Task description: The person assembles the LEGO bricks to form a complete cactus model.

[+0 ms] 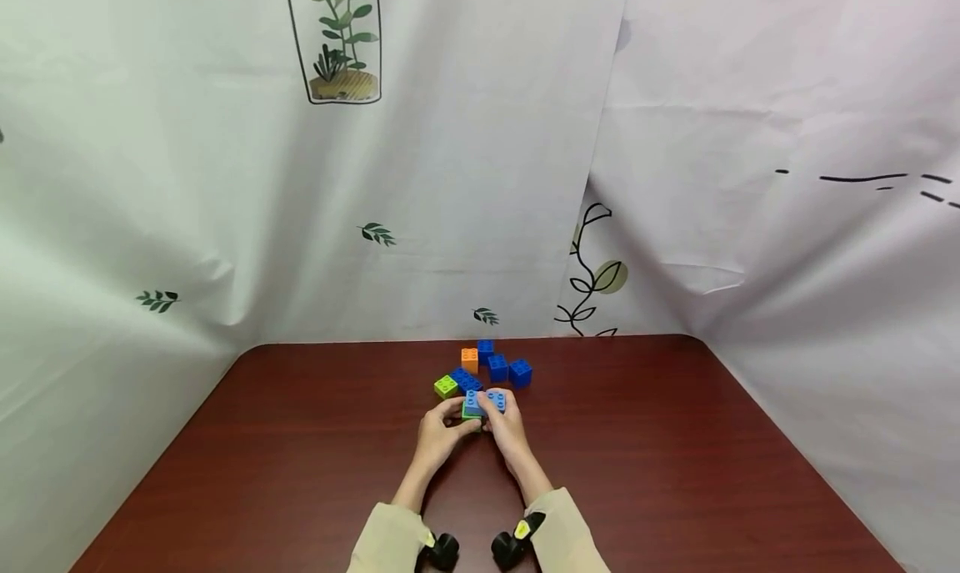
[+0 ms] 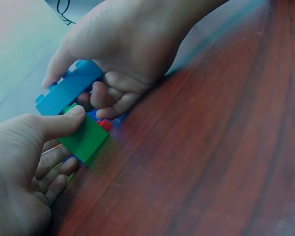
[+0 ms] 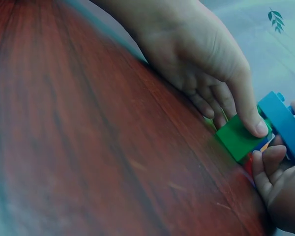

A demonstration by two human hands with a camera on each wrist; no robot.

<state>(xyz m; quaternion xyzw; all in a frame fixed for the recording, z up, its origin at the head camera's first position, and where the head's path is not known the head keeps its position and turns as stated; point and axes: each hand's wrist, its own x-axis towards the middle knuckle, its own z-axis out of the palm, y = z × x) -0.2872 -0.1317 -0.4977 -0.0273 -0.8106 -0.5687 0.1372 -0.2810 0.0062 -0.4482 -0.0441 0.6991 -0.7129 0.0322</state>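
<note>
Both hands meet over a small build near the middle of the table. My left hand (image 1: 437, 436) pinches a green toy building brick (image 2: 86, 139), thumb on its near side. With its thumb on the studded top, my right hand (image 1: 509, 429) grips a long light blue brick (image 2: 70, 89). One end of the light blue brick sits over the top of the green one, and its other end overhangs toward the right hand. Beside the green brick, low down, a bit of a red brick (image 2: 105, 125) shows; the right hand's curled fingers partly hide that area.
Just beyond the hands lie a lime brick (image 1: 446, 387), a long blue brick (image 1: 466, 379), an orange brick (image 1: 469, 359) and a few blue bricks, one of them (image 1: 520, 373) farthest right. A printed white cloth (image 1: 465, 181) hangs behind the dark red wooden table (image 1: 645, 456).
</note>
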